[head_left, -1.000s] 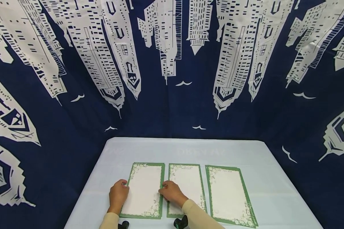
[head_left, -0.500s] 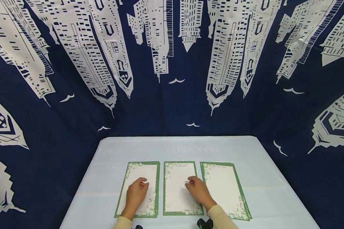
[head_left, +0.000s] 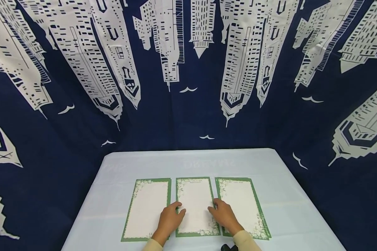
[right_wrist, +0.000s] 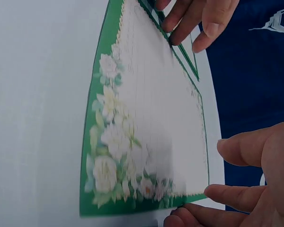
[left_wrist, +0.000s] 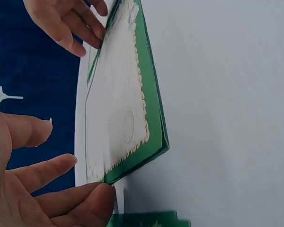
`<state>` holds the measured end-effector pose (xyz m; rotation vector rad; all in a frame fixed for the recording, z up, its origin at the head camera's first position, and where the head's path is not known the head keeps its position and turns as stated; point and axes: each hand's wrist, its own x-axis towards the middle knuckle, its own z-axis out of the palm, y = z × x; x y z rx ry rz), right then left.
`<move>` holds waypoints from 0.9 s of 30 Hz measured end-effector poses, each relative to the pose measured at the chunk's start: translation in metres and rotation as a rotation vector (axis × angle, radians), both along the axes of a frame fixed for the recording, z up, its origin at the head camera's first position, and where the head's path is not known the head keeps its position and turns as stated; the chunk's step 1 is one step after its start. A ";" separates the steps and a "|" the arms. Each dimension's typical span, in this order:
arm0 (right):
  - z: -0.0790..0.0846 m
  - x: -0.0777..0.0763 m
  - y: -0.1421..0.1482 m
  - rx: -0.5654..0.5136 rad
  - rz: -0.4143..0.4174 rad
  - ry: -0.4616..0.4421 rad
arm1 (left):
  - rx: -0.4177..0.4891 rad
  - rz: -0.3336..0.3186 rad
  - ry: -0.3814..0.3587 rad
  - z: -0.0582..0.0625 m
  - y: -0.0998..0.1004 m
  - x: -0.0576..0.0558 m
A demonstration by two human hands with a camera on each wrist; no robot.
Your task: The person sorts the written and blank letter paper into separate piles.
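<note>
In the head view, a middle stack of green-bordered floral paper (head_left: 194, 205) lies between both hands. My left hand (head_left: 171, 219) is at its left edge and my right hand (head_left: 225, 216) at its right edge. Close up in the left wrist view, the left hand's fingertips (left_wrist: 104, 194) touch the paper's edge, the fingers loosely extended. From the right wrist, the right hand's fingertips (right_wrist: 180, 215) also meet the edge, with thumb and fingers spread. White roses decorate one corner of the border. Neither hand visibly pinches the sheets.
A similar left stack (head_left: 147, 205) lies beside the middle one. The right stack (head_left: 240, 202) is slightly turned, its sheets unevenly overlapped. All rest on a white-covered table (head_left: 295, 216). A navy cloth (head_left: 163, 129) with white buildings surrounds it. A black object (head_left: 228, 247) shows near the right sleeve.
Both hands have left the left stack's sides, crossed rightward above the papers, and now stand at the middle stack's two sides. The head view has shifted slightly.
</note>
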<state>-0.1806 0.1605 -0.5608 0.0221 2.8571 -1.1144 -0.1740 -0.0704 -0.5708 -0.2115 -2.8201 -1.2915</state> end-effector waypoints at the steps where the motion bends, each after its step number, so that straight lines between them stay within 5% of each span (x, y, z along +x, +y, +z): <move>1: 0.001 0.001 -0.001 0.001 0.004 0.001 | 0.003 0.004 0.001 0.000 0.001 0.000; 10: 0.003 0.003 -0.006 0.007 -0.016 -0.024 | 0.053 0.068 -0.012 0.001 0.004 0.002; 19: 0.000 0.003 -0.008 -0.018 -0.052 0.080 | 0.020 0.114 0.127 -0.002 0.008 0.003; 27: -0.012 -0.001 -0.004 -0.192 -0.118 0.208 | 0.199 0.209 0.110 -0.013 0.003 -0.002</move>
